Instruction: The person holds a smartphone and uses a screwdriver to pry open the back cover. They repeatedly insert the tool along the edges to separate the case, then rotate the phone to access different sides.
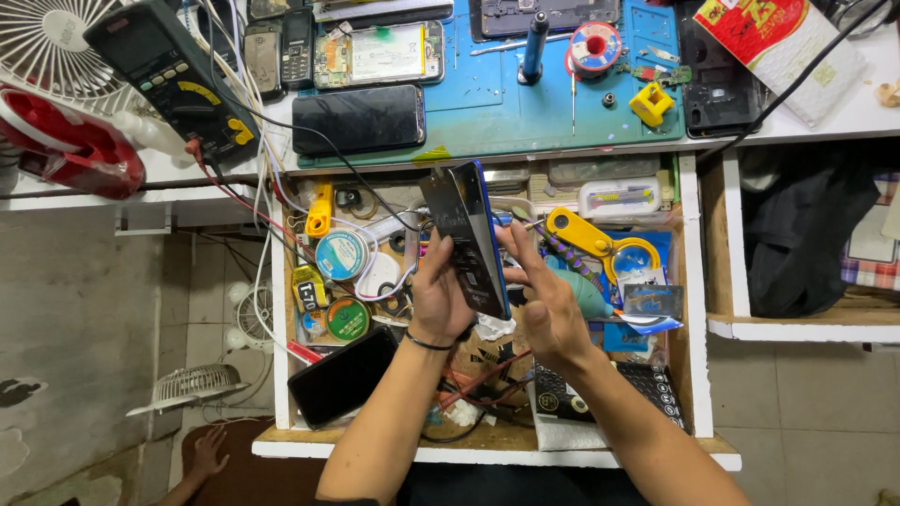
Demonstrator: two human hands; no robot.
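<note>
Cluttered repair bench and open drawer.
Blue mat [487,117] holds a dark phone [358,119], solder spool [595,45] and yellow clip [652,103]; multimeter [173,75] and white fan [52,42] at left; drawer has yellow magnifier [600,245], tape rolls [342,255].
</note>
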